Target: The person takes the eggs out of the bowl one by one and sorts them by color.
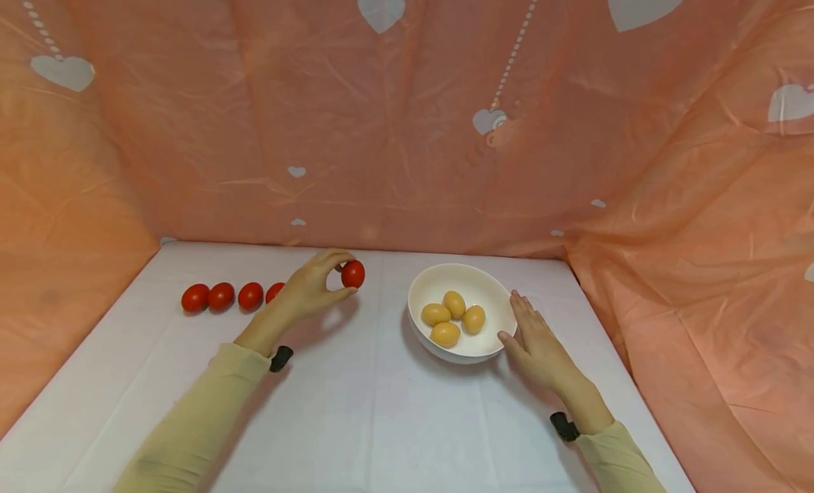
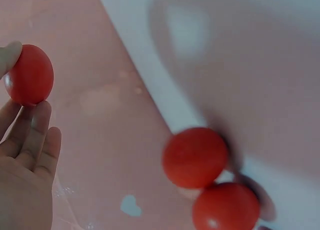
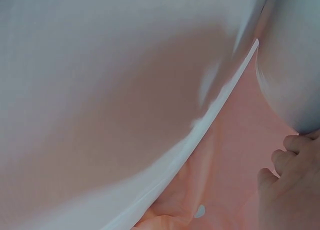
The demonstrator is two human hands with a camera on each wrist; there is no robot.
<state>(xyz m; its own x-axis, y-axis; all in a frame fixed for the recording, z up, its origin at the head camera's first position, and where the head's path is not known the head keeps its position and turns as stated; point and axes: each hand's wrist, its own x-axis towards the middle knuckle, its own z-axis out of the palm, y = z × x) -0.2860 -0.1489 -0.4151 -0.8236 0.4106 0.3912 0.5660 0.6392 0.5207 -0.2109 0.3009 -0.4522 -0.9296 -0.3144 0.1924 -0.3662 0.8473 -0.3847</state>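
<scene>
My left hand [image 1: 316,284] pinches a smooth red egg [image 1: 352,275] between thumb and fingertips, above the white table left of the bowl. In the left wrist view, the thumb is on top of this red egg [image 2: 31,75] and the fingers are beneath it. My right hand [image 1: 537,345] rests against the right side of a white bowl [image 1: 496,295], fingers extended and thumb at the rim. Several yellow eggs [image 1: 446,334] lie together inside the bowl. In the right wrist view the right hand's fingers [image 3: 285,162] touch the bowl's outer wall [image 3: 292,80].
Several more red eggs [image 1: 221,297] lie in a row at the table's left; the left wrist partly hides the nearest one [image 1: 274,292]. An orange cloth [image 1: 394,140] with pale hearts hangs behind and beside the white-covered table [image 1: 413,422].
</scene>
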